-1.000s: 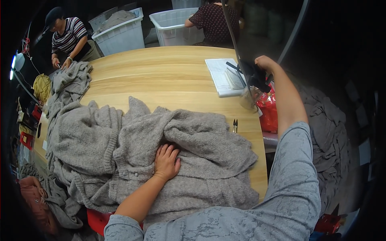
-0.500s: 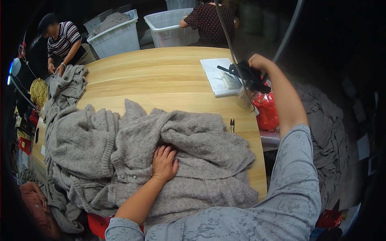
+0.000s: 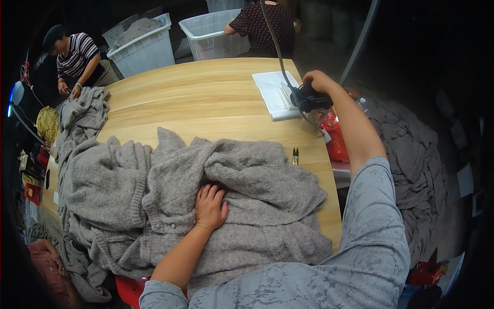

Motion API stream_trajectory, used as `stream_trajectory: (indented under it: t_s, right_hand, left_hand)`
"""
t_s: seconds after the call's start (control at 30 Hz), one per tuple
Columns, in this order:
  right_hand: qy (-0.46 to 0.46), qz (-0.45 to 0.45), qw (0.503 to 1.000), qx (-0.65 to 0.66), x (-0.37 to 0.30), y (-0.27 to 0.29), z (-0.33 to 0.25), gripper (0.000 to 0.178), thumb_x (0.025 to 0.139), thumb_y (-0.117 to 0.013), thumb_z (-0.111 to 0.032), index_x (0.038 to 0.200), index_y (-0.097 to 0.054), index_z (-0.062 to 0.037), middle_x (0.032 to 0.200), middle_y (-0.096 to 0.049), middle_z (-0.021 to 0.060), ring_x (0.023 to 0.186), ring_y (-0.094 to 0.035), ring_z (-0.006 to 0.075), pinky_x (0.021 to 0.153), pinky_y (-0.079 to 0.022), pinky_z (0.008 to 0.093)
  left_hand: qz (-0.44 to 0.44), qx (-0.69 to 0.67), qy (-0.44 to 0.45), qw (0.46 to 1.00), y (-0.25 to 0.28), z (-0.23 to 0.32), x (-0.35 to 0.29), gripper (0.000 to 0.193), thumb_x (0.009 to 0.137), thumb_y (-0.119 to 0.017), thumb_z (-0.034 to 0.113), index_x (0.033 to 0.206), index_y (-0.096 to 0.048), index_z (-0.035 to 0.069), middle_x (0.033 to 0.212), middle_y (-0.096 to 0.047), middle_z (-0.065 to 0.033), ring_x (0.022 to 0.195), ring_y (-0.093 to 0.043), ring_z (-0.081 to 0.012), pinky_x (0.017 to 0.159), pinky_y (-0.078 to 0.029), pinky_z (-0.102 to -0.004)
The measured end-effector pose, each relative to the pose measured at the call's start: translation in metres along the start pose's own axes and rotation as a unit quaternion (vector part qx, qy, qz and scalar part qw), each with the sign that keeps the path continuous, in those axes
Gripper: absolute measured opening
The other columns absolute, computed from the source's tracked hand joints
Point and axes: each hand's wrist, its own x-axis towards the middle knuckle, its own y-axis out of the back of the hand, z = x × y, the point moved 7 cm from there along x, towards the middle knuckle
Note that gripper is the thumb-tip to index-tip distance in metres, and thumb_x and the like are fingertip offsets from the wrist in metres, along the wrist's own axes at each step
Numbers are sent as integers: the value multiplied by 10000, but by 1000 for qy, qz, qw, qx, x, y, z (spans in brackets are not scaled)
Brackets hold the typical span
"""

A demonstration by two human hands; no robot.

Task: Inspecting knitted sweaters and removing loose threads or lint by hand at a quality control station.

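In the head view, the only one I had, the sweater (image 3: 242,159) lay rumpled on the near part of the tabletop (image 3: 206,98). The left grip (image 3: 210,207) rested flat on it, fingers extended, pinching nothing. I judged the sweater soft, limp and fairly light, not slippery or fragile, though its fuzzy yarn could snag (the buttons (image 3: 173,225) seemed likeliest to catch). I would have taken it by a doubled fold near the buttons, since a single layer would probably stretch. The right grip (image 3: 320,82) was closed around a black thing (image 3: 311,98) near the papers (image 3: 271,103); I couldn't identify it, but judged it stiff.

Beyond the far edge stood two pale bins: the left bin (image 3: 146,54) held heaped grey cloth (image 3: 140,30); what the right bin (image 3: 221,47) held I couldn't tell. The red bag (image 3: 335,141) by the tabletop's right side hid its contents.
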Motion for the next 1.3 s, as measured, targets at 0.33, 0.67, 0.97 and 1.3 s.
stream_trajectory:
  t_s: [0.33,0.67,0.97,1.3]
  right_hand:
    - [-30,-70,971,226,-101,35,-36,403,723,-557,-39,1127,-559,-41,1151,-538,152,1038,-531,283,892,-422,350]
    - [32,109,993,-40,-127,24,-17,350,745,-667,-178,1061,-581,-54,1003,-609,168,955,-568,338,819,-448,389]
    - [1,224,974,28,-130,38,-16,252,783,-626,-188,959,-586,-12,895,-619,213,880,-580,379,759,-457,413]
    - [-22,219,975,-22,-129,40,-25,234,789,-618,-171,955,-581,-11,909,-617,219,885,-577,388,762,-456,416]
  left_hand:
    - [5,2,-2,1000,1,0,-1,338,703,-603,199,1018,-575,79,1122,-524,-137,1121,-428,-331,1003,-289,-442]
    - [23,10,-12,1000,1,4,-1,317,704,-602,196,996,-585,77,1129,-523,-115,1123,-428,-320,996,-299,-440]
    - [29,21,-8,999,2,5,-4,312,703,-602,190,994,-585,79,1125,-526,-103,1122,-430,-313,993,-305,-433]
    - [36,16,-9,999,3,3,-1,303,702,-598,182,986,-582,76,1114,-530,-104,1112,-435,-315,978,-316,-432]
